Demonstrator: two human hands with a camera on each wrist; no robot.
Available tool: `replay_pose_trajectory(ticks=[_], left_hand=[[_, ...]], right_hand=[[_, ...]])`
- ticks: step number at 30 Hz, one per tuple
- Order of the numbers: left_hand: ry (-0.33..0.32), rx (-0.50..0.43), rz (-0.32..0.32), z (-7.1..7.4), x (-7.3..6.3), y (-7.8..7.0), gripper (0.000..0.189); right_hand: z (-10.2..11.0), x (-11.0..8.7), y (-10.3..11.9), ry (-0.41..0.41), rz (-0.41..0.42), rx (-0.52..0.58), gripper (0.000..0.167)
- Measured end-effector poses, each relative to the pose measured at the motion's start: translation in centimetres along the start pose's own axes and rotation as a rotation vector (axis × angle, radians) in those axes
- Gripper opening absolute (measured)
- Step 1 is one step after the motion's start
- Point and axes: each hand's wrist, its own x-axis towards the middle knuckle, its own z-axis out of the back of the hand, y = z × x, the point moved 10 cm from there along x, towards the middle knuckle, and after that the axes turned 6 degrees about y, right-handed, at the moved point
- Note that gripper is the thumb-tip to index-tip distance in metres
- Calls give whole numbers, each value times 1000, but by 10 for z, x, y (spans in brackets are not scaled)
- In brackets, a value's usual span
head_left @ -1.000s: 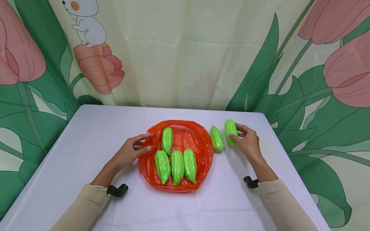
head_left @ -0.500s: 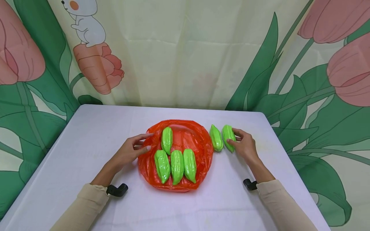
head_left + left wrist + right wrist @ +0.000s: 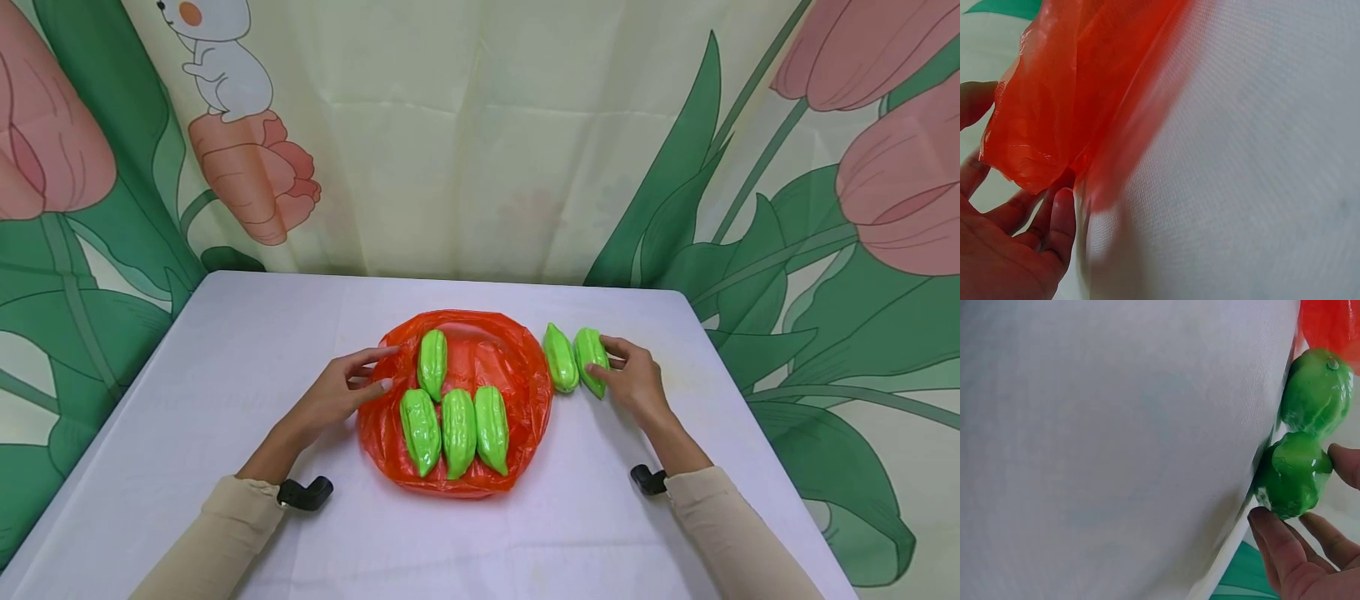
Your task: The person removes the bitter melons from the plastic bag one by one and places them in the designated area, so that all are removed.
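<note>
A round, red plastic bag [image 3: 525, 425], spread out like a shallow dish, has several glossy green bitter melons on it. Three of them, one a bitter melon [image 3: 459, 433], lie side by side at the front; another bitter melon [image 3: 432, 365] is behind. My left hand [image 3: 341, 387] rests at the bag's left rim, thumb and fingers apart and loosely curved around the red plastic [image 3: 1035, 119]. At the right, my right hand [image 3: 636, 379] holds a bitter melon [image 3: 1294, 478] between thumb and fingers, close beside another bitter melon [image 3: 1317, 390] on the table.
A white cloth covers the table [image 3: 480, 550]. Behind it hangs a cream curtain [image 3: 480, 150] printed with tulips, leaves and a rabbit on a carrot. Black wrist mounts, including the left mount [image 3: 306, 495], sit by the beige sleeves.
My right hand has lowered its bitter melon toward me and slightly left, bringing it right up to the neighbouring one. My left hand and the bag have stayed put.
</note>
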Motion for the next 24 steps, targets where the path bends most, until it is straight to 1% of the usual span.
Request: replay_pose_trajectory(ticks=[6, 10, 13, 16, 24], left_hand=[[5, 1, -2, -1, 1, 0, 57], [8, 1, 8, -2, 3, 1, 56], [7, 6, 9, -1, 3, 1, 56], [5, 10, 10, 0, 2, 0, 56], [0, 10, 16, 1, 0, -1, 59]], right_hand=[[5, -2, 3, -49, 18, -3, 68], [10, -5, 14, -99, 37, -6, 67], [13, -8, 28, -126, 64, 1, 66], [11, -11, 44, -134, 95, 12, 66], [-9, -21, 91, -100, 197, 67, 67]])
